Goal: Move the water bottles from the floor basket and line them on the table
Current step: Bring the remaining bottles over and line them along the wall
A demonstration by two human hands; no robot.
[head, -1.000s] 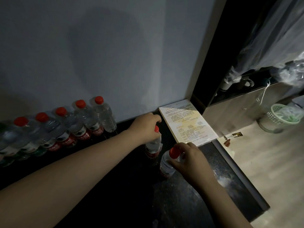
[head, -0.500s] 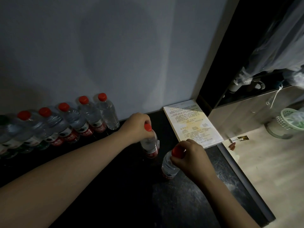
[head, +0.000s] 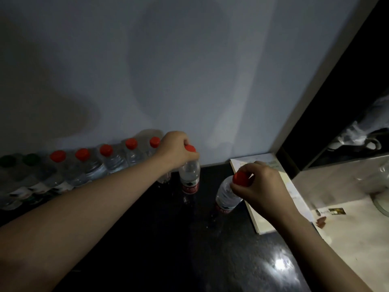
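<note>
The left hand [head: 175,147] grips the cap of an upright bottle [head: 189,175] at three o'clock of the bottle row [head: 109,163]. The right hand [head: 261,188] pinches the cap of a second bottle [head: 226,199], tilted, at the first's four o'clock.

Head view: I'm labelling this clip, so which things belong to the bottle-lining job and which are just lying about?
Job: left hand, gripping a red-capped bottle by its top; right hand, gripping a second bottle by its cap; row of bottles along the wall; black table.
Lying about: printed booklet on the table; paper scraps on the floor.
</note>
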